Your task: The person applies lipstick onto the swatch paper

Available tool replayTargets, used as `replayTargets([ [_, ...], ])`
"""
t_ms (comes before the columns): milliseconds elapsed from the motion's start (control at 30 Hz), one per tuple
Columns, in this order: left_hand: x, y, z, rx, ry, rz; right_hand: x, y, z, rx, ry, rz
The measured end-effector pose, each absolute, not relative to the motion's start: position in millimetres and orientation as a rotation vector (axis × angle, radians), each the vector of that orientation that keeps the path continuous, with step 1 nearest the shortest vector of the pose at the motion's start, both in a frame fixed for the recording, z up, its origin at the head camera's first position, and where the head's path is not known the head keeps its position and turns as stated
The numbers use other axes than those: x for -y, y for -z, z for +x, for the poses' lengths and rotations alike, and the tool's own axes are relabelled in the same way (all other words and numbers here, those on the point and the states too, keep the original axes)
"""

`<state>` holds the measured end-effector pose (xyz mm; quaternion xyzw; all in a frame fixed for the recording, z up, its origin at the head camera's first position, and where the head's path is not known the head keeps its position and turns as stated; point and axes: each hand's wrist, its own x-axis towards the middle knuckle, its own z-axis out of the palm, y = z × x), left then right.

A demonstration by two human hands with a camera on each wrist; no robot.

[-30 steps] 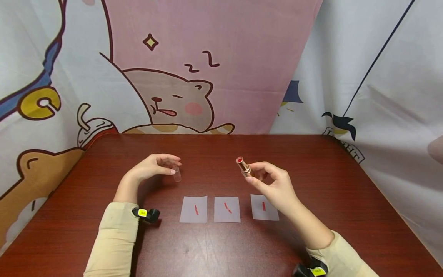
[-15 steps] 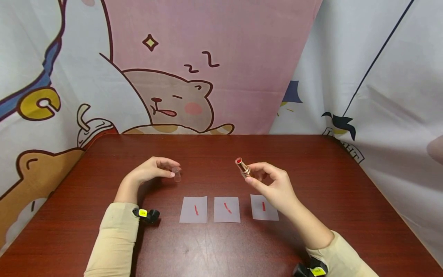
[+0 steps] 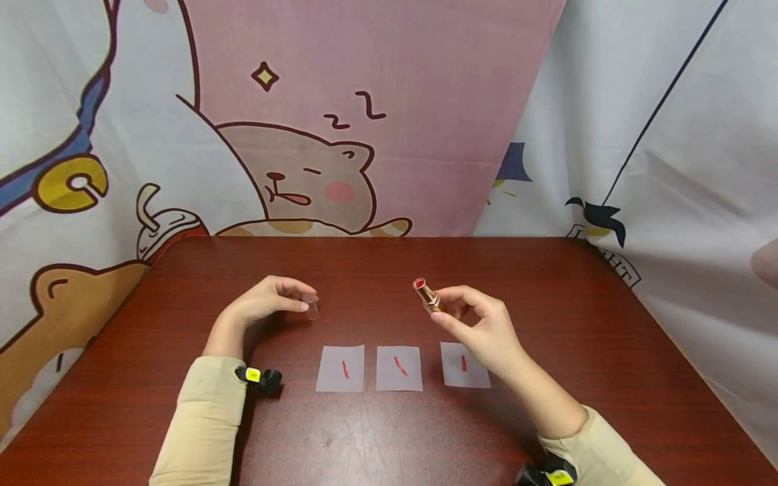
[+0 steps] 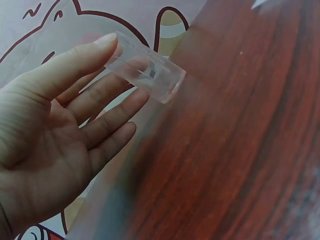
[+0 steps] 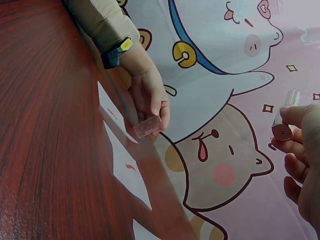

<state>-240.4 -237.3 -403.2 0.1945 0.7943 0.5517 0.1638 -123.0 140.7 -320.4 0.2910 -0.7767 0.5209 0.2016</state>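
Note:
My left hand (image 3: 264,298) pinches a clear plastic lipstick cap (image 3: 312,308) between thumb and fingers, at the left over the table. Up close in the left wrist view, the see-through cap (image 4: 150,70) slants, with a small reddish smear near its lower rim. On the other side, my right hand (image 3: 486,324) holds a gold lipstick (image 3: 427,294) by its base, tilted up and leftward, red showing at its top. The right wrist view shows the flat end of the lipstick's base (image 5: 283,132). Cap and lipstick are well apart.
Three white paper pieces lie in a row on the brown table (image 3: 377,439): a left one (image 3: 331,378), a middle one (image 3: 389,378) and a right one (image 3: 452,378). Each bears a red stroke. A cartoon-printed cloth (image 3: 437,101) hangs behind the table.
The fingers of my left hand have come down slightly around the cap. My right hand holds the lipstick almost still, its top shifted a touch to the left.

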Motion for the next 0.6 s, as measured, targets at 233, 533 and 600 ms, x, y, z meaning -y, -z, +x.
replayTargets([
  [233,236,399,-239,-2.27,-1.641,0.584,-140,320,-122,2.18,-1.439,0.8],
  [533,230,388,-236,-2.315,-1.695,0.593,-140,320,-122,2.185,-1.442,0.79],
  [600,228,383,-235,-2.322,-1.708,0.592,-141,320,-122,2.184,-1.439,0.791],
])
